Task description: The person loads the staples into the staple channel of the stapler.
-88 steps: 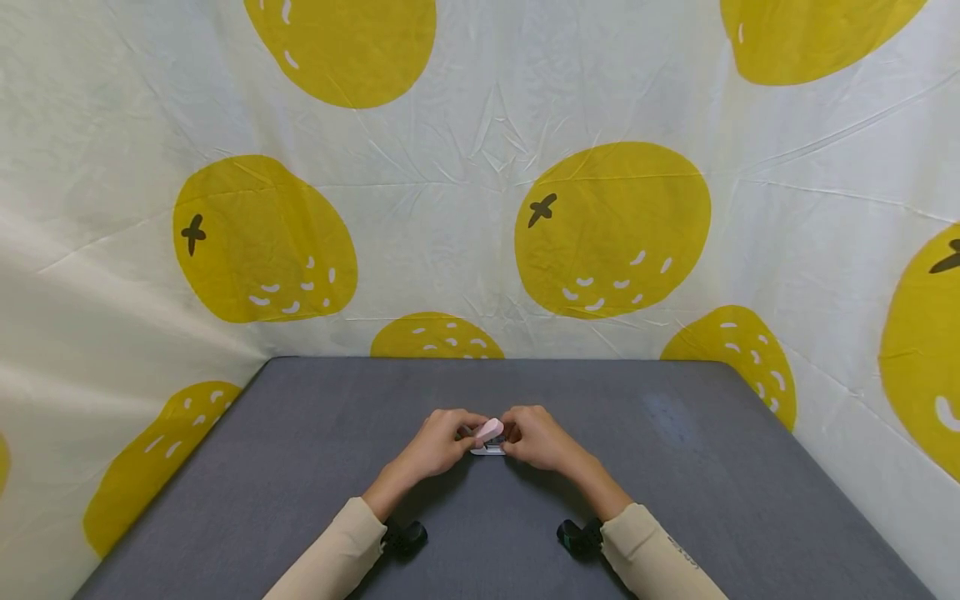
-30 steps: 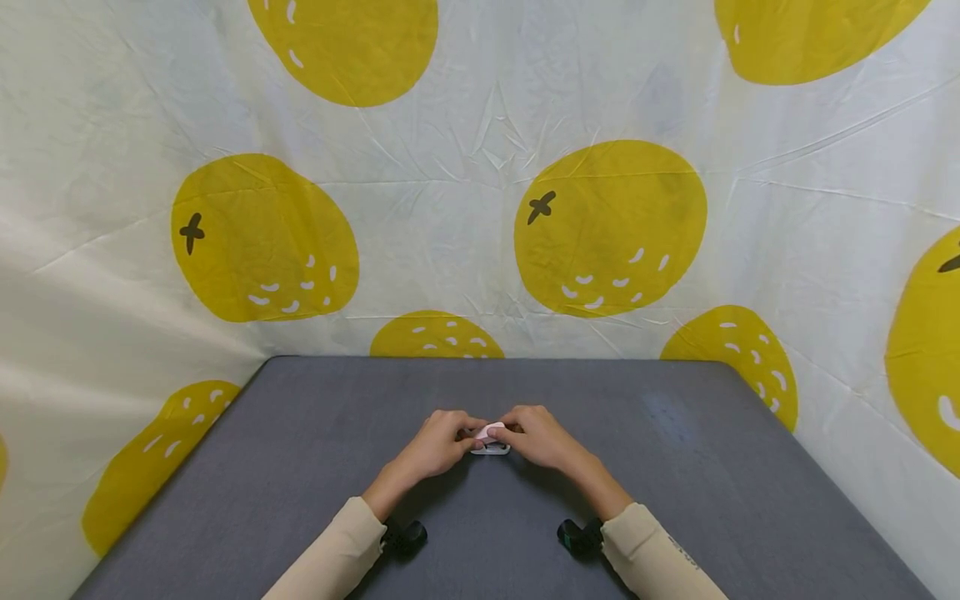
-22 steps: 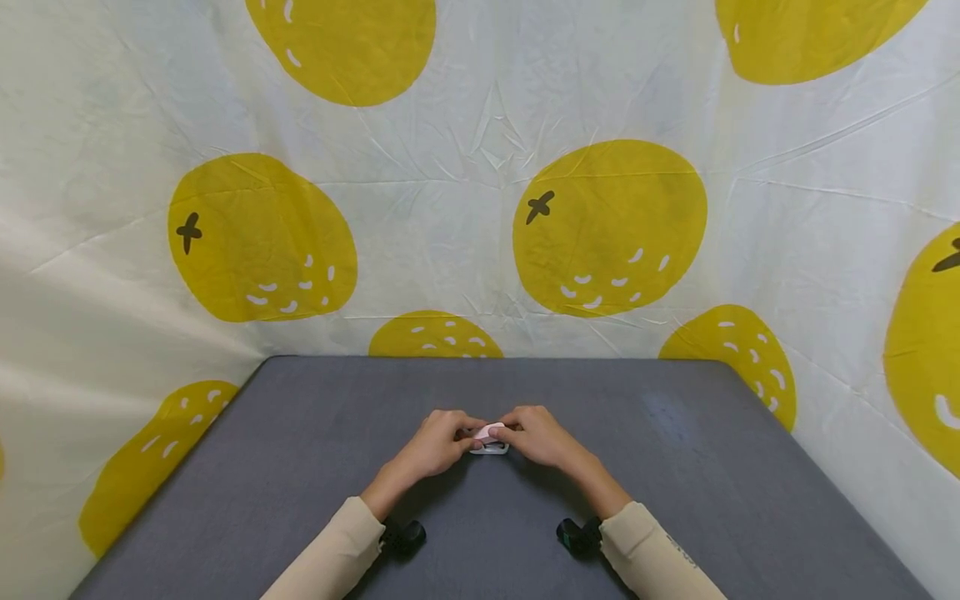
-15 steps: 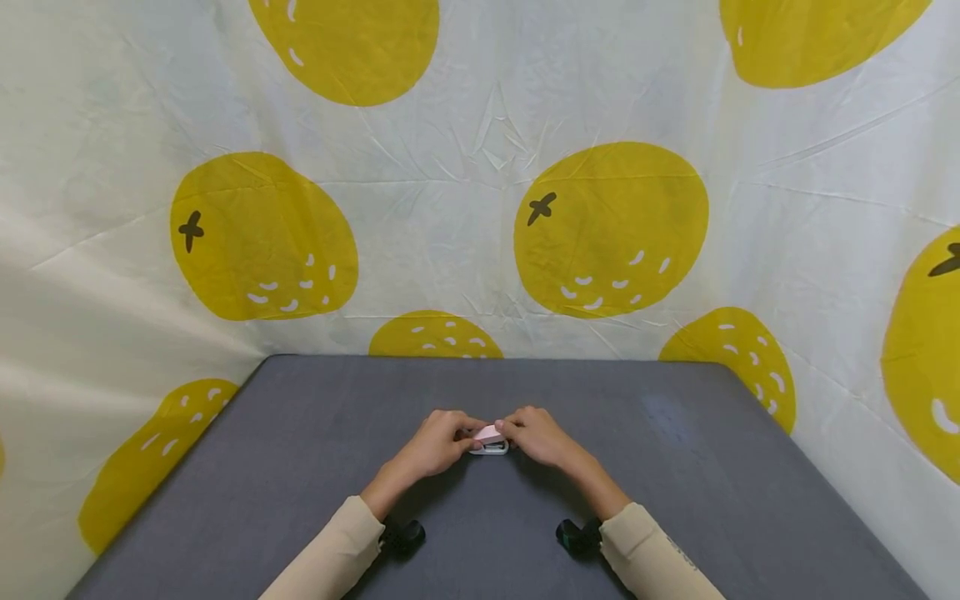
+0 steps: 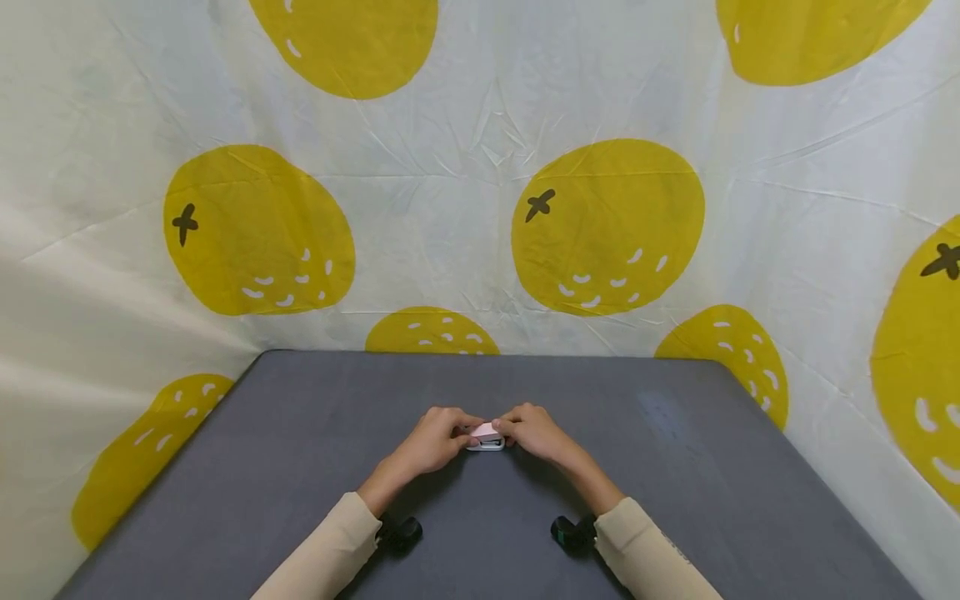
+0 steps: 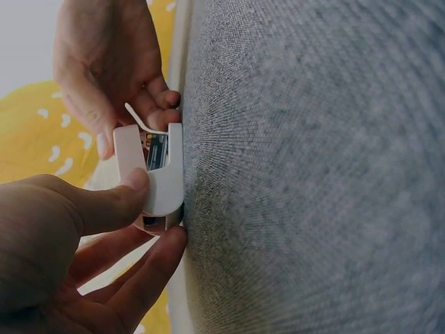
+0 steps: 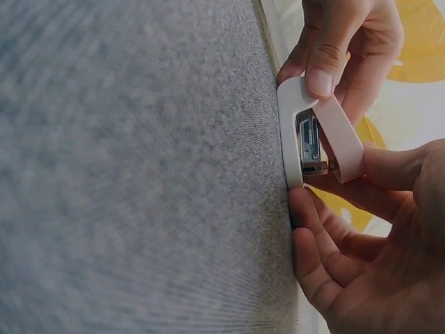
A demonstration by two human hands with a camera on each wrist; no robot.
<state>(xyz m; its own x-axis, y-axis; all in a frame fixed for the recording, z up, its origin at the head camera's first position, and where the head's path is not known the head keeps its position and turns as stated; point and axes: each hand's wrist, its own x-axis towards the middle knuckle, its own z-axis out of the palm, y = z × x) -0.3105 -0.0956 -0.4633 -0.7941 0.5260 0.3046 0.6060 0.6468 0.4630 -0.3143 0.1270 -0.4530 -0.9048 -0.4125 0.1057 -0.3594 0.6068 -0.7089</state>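
A small stapler (image 5: 487,435) with a pink top arm and a white base sits on the grey table between both hands. Its pink arm (image 7: 341,136) is tilted up from the base, baring the metal staple channel (image 6: 158,152). My left hand (image 5: 435,439) pinches the hinge end, thumb on the near side and fingers behind. At the other end, my right hand (image 5: 534,433) has its thumb against the free end of the pink arm, with curled fingers (image 7: 316,261) close by the base. A thin white curved tab (image 6: 141,120) juts out beside the right fingers.
The grey cloth-covered table (image 5: 315,400) stretches around the hands. A white curtain (image 5: 442,225) with yellow fruit prints stands behind and along both sides. Black wrist devices (image 5: 403,536) show below both sleeves.
The pink arm has come down from a steeper tilt. My right thumb went from the stapler's end onto the arm, then shifted back toward its tip. The left hand kept its pinch.
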